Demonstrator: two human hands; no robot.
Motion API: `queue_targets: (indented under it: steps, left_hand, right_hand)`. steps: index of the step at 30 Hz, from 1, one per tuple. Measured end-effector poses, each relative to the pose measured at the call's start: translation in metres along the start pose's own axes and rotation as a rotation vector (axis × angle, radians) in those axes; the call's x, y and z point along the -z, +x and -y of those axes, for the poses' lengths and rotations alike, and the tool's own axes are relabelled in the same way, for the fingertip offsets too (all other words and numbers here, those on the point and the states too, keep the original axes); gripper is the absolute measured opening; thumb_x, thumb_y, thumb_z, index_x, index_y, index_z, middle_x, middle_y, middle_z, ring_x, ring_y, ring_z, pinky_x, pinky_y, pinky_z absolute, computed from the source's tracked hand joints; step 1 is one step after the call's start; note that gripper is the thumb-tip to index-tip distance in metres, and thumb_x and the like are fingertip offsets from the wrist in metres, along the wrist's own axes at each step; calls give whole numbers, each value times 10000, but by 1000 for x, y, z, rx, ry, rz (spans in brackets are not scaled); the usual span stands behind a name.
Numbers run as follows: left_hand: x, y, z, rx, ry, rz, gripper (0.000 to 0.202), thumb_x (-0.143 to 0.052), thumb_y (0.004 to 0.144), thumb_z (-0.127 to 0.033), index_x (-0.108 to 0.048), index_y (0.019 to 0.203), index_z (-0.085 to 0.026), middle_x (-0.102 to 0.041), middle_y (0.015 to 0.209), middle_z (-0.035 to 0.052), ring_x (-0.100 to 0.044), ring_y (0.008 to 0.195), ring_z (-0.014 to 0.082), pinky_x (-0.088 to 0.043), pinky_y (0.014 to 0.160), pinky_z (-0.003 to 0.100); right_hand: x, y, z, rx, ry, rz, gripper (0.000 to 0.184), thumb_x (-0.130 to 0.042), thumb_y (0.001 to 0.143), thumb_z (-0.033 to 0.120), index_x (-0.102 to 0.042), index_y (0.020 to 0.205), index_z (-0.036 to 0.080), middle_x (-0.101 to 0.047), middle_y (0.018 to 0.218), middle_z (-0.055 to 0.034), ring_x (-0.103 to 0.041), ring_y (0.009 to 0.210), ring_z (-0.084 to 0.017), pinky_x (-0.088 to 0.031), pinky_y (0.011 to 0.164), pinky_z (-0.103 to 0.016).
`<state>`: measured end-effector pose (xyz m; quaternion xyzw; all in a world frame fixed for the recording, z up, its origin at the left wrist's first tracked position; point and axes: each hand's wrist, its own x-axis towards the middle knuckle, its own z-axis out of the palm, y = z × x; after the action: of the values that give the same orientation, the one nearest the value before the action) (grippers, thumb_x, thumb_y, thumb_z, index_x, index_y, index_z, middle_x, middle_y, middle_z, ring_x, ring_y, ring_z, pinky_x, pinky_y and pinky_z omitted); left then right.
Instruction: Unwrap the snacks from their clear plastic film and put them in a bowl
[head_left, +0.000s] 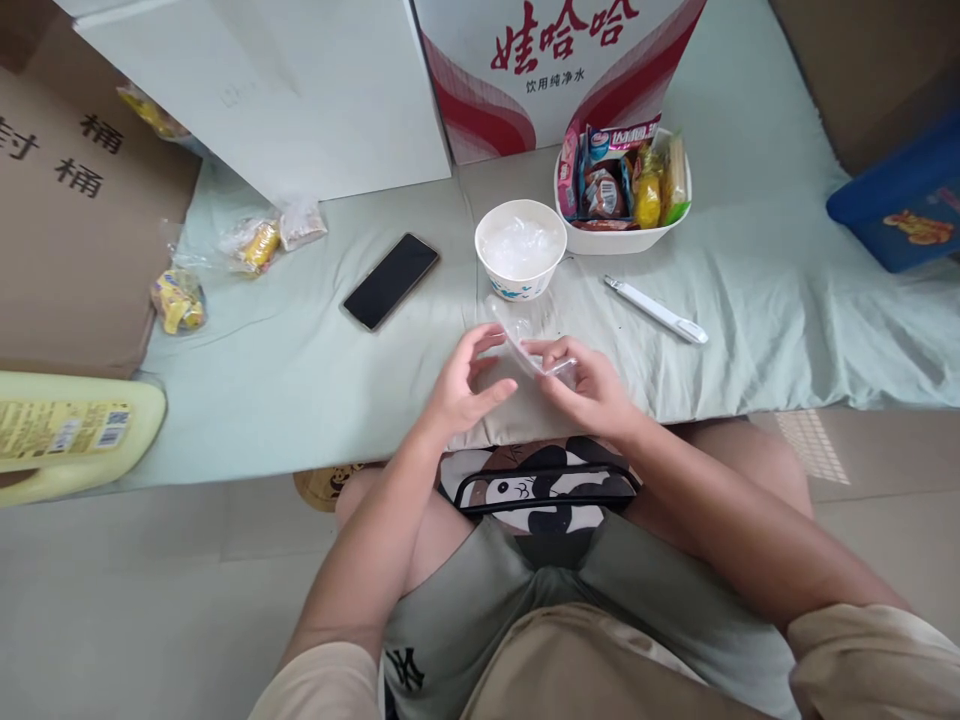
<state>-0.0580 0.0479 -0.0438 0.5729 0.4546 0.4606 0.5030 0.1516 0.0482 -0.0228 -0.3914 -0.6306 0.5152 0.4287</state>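
Note:
Between my hands is a clear plastic bag, thin and crinkled, in front of a white paper bowl. My right hand pinches the bag between thumb and fingers. To its left my left hand is open, thumb and fingers apart, close to the bag's edge. Inside the bowl lies crumpled clear plastic. A white utility knife rests on the cloth to the right of the bowl, and a black phone lies to its left.
A white basket of packaged snacks stands behind the bowl, before a red-and-white carton. Wrapped snacks lie at left near a cardboard box and a yellow jug. At right is a blue container.

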Motion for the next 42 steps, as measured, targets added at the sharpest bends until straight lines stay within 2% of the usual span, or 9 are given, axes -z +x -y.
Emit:
queue_targets:
  steps: [5,11,16,20,26,28,32,38,42]
  left_hand:
    - [-11,2,-4,73,0,141,609,-801,788,-551,-648,1283,-231,-704,1298,122,-673,1190,277,-540,1023,405]
    - [-7,2,-10,148,-34,53,484,-730,829,-622,-746,1031,-183,-750,949,72,-687,859,199,-545,779,308]
    - [-5,1,-6,228,-209,92,472,-722,844,-599,-720,1093,-199,-745,1069,87,-694,967,219,-543,852,320]
    - [-10,5,-3,219,-154,80,566,-851,728,-529,-636,1141,-209,-719,1067,75,-684,964,206,-554,835,309]
    - [-12,3,-10,291,61,128,507,-867,701,-444,-625,1059,-180,-686,882,34,-649,804,168,-521,716,270]
    - [-14,0,-15,288,124,139,491,-867,694,-415,-632,1058,-182,-689,860,27,-642,784,163,-509,711,266]
    - [-22,-7,-21,336,75,111,583,-858,695,-430,-626,1172,-189,-744,926,46,-683,824,187,-534,769,292]
    - [-24,-13,-18,283,13,-58,429,-801,756,-570,-690,805,-158,-662,703,21,-602,663,137,-485,669,258]
    - [-31,-14,-21,270,-122,-143,501,-885,625,-563,-665,859,-178,-622,744,-8,-551,657,112,-458,632,230]
  right_hand:
    - [-6,-1,-3,-55,97,162,273,-583,959,503,-592,977,230,-723,1053,-67,-674,981,-204,-522,896,-381]
    - [-4,5,-10,-95,-71,-204,302,-730,842,379,-600,1066,223,-663,1049,-57,-607,882,-170,-489,780,-324]
    - [-6,5,-14,-148,113,-13,304,-693,860,445,-589,1019,207,-650,962,-53,-598,859,-169,-478,759,-317]
    - [-6,4,-14,-197,127,-54,282,-629,904,469,-520,895,209,-547,791,-1,-517,707,-131,-430,665,-286]
    - [1,6,-6,-20,-10,9,510,-772,766,448,-528,1149,216,-656,1146,-95,-628,1040,-225,-502,891,-364]
    - [4,6,-3,-24,-56,100,385,-724,809,436,-582,1076,198,-687,1045,-75,-644,967,-214,-498,868,-353]
    - [8,5,-2,-124,18,25,256,-610,895,441,-559,863,192,-629,826,-21,-582,755,-149,-458,730,-297]
    - [8,2,-3,-246,335,-58,423,-709,811,563,-467,833,217,-500,727,27,-458,636,-107,-384,599,-259]
    - [-1,3,-2,-228,402,-71,419,-737,775,525,-453,840,223,-492,726,34,-448,641,-104,-383,603,-257]
